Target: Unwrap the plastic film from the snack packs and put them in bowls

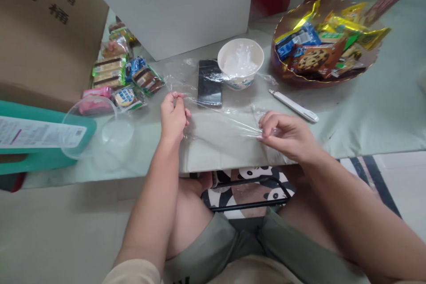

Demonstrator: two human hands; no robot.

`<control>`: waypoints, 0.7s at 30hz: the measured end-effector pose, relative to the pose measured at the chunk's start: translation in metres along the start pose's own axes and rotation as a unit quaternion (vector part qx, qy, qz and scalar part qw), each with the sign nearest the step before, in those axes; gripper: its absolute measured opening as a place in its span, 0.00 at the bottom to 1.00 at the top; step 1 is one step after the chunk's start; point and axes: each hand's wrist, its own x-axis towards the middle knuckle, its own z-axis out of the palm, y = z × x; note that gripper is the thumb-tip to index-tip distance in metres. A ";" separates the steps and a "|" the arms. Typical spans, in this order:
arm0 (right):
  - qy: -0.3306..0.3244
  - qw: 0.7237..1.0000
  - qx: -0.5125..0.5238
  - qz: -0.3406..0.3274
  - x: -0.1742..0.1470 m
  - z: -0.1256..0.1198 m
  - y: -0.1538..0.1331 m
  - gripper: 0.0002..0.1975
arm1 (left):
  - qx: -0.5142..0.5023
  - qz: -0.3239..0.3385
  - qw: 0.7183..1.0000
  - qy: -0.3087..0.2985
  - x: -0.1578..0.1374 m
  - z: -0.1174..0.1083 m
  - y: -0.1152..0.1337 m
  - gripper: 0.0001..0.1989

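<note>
A sheet of clear plastic film (226, 120) stretches between my two hands over the near part of the table. My left hand (174, 115) is closed, its fingers pinching the film's left side. At the film's right side, my right hand (286, 135) pinches it between thumb and fingers, pulling creases toward that grip. Behind the film lie a black phone (209, 84) and a white paper bowl (240, 62) holding crumpled, whitish clear plastic. A white utility knife (294, 105) rests to the right, beyond my right hand.
Several wrapped snacks (109, 71) lie at the left, near a clear plastic cup (89, 128) and a green container (43, 137). A snack-filled bowl (326, 80) stands at the right. Cardboard (49, 31) and white boxes (179, 4) stand behind. The table's front edge runs before my knees.
</note>
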 end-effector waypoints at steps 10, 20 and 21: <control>0.035 0.980 0.184 0.059 -0.007 -0.003 -0.002 0.13 | 0.018 -0.034 0.999 -0.007 -0.003 -0.001 0.008 0.09; 0.022 0.964 0.215 0.157 -0.012 -0.009 -0.011 0.15 | 0.041 -0.102 0.993 -0.044 -0.006 -0.021 0.003 0.12; 0.020 0.962 0.214 0.171 -0.013 -0.008 -0.012 0.15 | 0.047 -0.097 0.993 -0.040 -0.008 -0.022 0.002 0.13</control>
